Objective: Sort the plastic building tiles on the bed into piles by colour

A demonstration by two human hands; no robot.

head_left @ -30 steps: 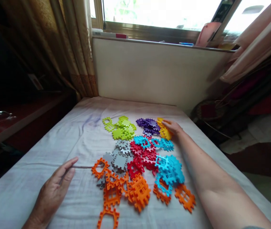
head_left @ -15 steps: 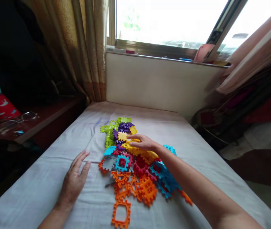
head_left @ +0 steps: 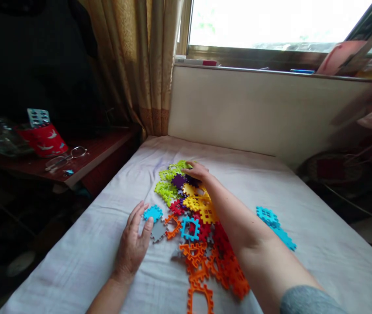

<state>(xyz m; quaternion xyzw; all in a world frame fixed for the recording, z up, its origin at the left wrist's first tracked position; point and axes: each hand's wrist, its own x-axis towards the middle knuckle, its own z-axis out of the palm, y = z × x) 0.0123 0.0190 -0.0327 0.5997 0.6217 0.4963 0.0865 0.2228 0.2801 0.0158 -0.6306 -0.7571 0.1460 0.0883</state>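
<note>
**Toy pieces [head_left: 195, 203] mostly in one mixed heap, with some blue ones apart**

The toy pieces, flat plastic plates and frames with notched edges, lie in a long heap on the bed. The handling looks unfinished: most of them are together, while a few blue pieces [head_left: 282, 237] sit well apart, beyond the right forearm.

Colours are only loosely grouped. Green pieces [head_left: 167, 191] lie at the far end, with a purple piece [head_left: 178, 181] overlapping them; yellow, red and orange follow toward the near end. A blue frame [head_left: 184, 229] lies among the red, so the middle is mixed. No built-up model shows; whether any overlapping pieces are joined cannot be told.

The right hand [head_left: 197, 171] is at the far end, fingers curved down over green and purple; whether it grips any is hidden. The left hand [head_left: 133, 240] is relaxed, fingers loosely spread, holding nothing visible, right beside a blue piece [head_left: 153, 213] and a grey piece [head_left: 158, 230]; contact is unclear.

Around the heap spreads the pale sheet [head_left: 84, 244]. Farther off, a wooden bench [head_left: 120, 144] carries glasses [head_left: 67, 158] and a red cup [head_left: 48, 139], next to a curtain [head_left: 153, 87].
</note>
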